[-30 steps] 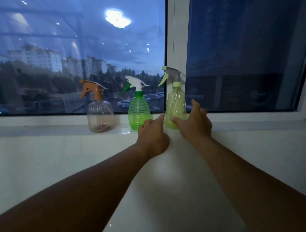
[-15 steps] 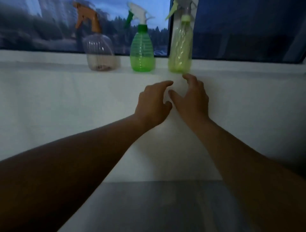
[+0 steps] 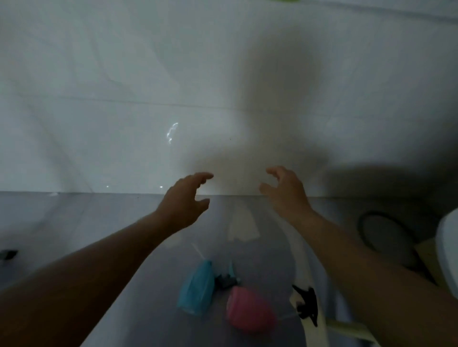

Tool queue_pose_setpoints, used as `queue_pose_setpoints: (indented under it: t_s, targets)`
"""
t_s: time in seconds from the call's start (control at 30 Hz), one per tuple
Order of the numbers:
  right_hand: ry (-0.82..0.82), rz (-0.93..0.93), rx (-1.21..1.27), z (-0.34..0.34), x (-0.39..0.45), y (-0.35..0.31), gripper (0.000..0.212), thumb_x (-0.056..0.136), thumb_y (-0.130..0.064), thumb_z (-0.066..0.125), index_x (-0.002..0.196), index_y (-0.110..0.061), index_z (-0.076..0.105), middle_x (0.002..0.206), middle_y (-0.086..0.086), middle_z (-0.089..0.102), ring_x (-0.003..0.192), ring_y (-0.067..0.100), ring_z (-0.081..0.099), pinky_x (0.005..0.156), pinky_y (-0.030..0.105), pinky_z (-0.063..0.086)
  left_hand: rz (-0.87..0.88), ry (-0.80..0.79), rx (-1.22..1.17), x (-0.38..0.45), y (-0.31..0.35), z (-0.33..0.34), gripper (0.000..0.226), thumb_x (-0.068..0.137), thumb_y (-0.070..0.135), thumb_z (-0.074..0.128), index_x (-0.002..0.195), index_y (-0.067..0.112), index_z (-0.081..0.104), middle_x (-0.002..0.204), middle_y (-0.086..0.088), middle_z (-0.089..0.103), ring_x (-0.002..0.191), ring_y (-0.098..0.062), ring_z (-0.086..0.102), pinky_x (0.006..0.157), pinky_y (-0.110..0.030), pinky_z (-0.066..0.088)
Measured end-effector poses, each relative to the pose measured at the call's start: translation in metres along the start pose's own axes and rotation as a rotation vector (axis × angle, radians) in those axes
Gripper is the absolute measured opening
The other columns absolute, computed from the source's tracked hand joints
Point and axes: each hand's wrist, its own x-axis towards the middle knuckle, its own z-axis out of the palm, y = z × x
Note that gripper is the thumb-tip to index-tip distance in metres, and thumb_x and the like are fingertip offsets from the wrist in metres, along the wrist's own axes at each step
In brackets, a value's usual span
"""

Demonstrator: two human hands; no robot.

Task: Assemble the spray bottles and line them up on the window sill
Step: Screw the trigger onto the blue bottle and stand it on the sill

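A blue bottle body (image 3: 197, 287) lies on its side on the grey floor, with a pink bottle body (image 3: 249, 310) just right of it. A dark grey-teal spray head (image 3: 226, 278) lies between them. A black spray head (image 3: 306, 303) rests on a pale strip further right. My left hand (image 3: 184, 200) and my right hand (image 3: 285, 192) hover well above these parts in front of the white wall, both with fingers spread and holding nothing. Only a sliver of a green bottle (image 3: 287, 1) shows at the top edge; the window sill is out of view.
The white tiled wall (image 3: 124, 99) fills the upper half and meets the grey floor (image 3: 99, 223). At the right stand a round dark object (image 3: 386, 237) and a white rounded object (image 3: 448, 250). A small dark item (image 3: 8, 253) lies at the far left.
My view has tilted down from the sill and its three assembled bottles to the floor. Both hands have come away from the yellow-green bottle and dropped lower, empty.
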Motion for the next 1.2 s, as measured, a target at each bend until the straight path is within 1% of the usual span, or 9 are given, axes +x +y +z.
queue_pose_setpoints:
  t_s: [0.13, 0.37, 0.5, 0.6, 0.7, 0.8, 0.93, 1.13, 1.2]
  targets:
    - [-0.175, 0.105, -0.032, 0.036, -0.015, 0.029, 0.044, 0.083, -0.024, 0.073, 0.124, -0.011, 0.063, 0.126, 0.014, 0.063, 0.115, 0.028, 0.06, 0.093, 0.032, 0.048, -0.159, -0.082, -0.027, -0.032, -0.036, 0.035, 0.066, 0.088, 0.026, 0.074, 0.147, 0.03, 0.044, 0.142, -0.003, 0.056, 0.128, -0.02, 0.052, 0.107, -0.04, 0.046]
    - [-0.52, 0.258, -0.127, 0.11, -0.033, 0.059, 0.048, 0.081, -0.02, 0.077, 0.125, -0.01, 0.061, 0.127, 0.013, 0.06, 0.105, 0.025, 0.061, 0.074, 0.024, 0.044, -0.393, -0.316, -0.029, -0.057, -0.074, 0.086, 0.08, 0.084, 0.042, 0.077, 0.151, 0.027, 0.037, 0.156, -0.007, 0.042, 0.141, -0.027, 0.04, 0.115, -0.044, 0.037]
    - [-0.637, 0.245, -0.192, 0.142, -0.042, 0.075, 0.051, 0.08, -0.012, 0.078, 0.127, -0.014, 0.06, 0.128, 0.014, 0.058, 0.106, 0.025, 0.061, 0.078, 0.027, 0.052, -0.46, -0.416, 0.048, -0.055, -0.084, 0.109, 0.093, 0.076, 0.057, 0.078, 0.153, 0.028, 0.034, 0.158, -0.007, 0.039, 0.142, -0.03, 0.038, 0.116, -0.048, 0.036]
    - [-0.706, 0.263, -0.215, 0.161, -0.052, 0.084, 0.052, 0.078, -0.01, 0.079, 0.126, -0.017, 0.06, 0.128, 0.011, 0.058, 0.103, 0.022, 0.059, 0.077, 0.028, 0.052, -0.54, -0.539, 0.182, -0.066, -0.089, 0.129, 0.113, 0.064, 0.077, 0.072, 0.155, 0.031, 0.025, 0.156, -0.009, 0.041, 0.139, -0.032, 0.042, 0.113, -0.05, 0.037]
    - [-0.775, 0.221, -0.306, 0.178, -0.059, 0.09, 0.059, 0.075, -0.019, 0.081, 0.13, -0.021, 0.058, 0.135, 0.009, 0.055, 0.118, 0.025, 0.058, 0.092, 0.03, 0.051, -0.605, -0.592, 0.196, -0.083, -0.096, 0.15, 0.131, 0.052, 0.086, 0.068, 0.157, 0.033, 0.01, 0.153, -0.009, 0.043, 0.136, -0.032, 0.046, 0.11, -0.048, 0.039]
    - [-0.8, 0.152, -0.442, 0.192, -0.066, 0.09, 0.073, 0.07, -0.033, 0.083, 0.136, -0.027, 0.053, 0.14, 0.008, 0.049, 0.126, 0.029, 0.052, 0.102, 0.038, 0.047, -0.645, -0.594, 0.112, -0.095, -0.102, 0.166, 0.133, 0.051, 0.079, 0.074, 0.156, 0.034, 0.007, 0.149, -0.008, 0.044, 0.131, -0.031, 0.052, 0.106, -0.045, 0.044]
    - [-0.799, 0.044, -0.601, 0.209, -0.078, 0.091, 0.077, 0.072, -0.045, 0.076, 0.139, -0.03, 0.042, 0.14, 0.009, 0.041, 0.131, 0.032, 0.04, 0.106, 0.043, 0.039, -0.65, -0.522, 0.055, -0.096, -0.113, 0.166, 0.117, 0.054, 0.062, 0.082, 0.146, 0.027, 0.02, 0.135, -0.011, 0.049, 0.121, -0.034, 0.058, 0.098, -0.045, 0.051]
    - [-0.705, 0.029, -0.565, 0.226, -0.082, 0.095, 0.065, 0.068, -0.042, 0.081, 0.121, -0.023, 0.048, 0.133, 0.008, 0.035, 0.119, 0.034, 0.042, 0.096, 0.041, 0.044, -0.713, -0.315, -0.116, -0.081, -0.154, 0.119, 0.105, 0.059, 0.04, 0.093, 0.143, 0.023, 0.031, 0.135, -0.011, 0.036, 0.117, -0.033, 0.056, 0.098, -0.043, 0.053]
    - [-0.637, 0.001, -0.528, 0.228, -0.08, 0.093, 0.053, 0.074, -0.039, 0.075, 0.117, -0.022, 0.049, 0.131, 0.008, 0.038, 0.112, 0.036, 0.049, 0.09, 0.039, 0.045, -0.756, -0.245, -0.278, -0.079, -0.167, 0.103, 0.101, 0.064, 0.032, 0.093, 0.142, 0.026, 0.029, 0.132, -0.01, 0.038, 0.112, -0.03, 0.055, 0.088, -0.042, 0.057]
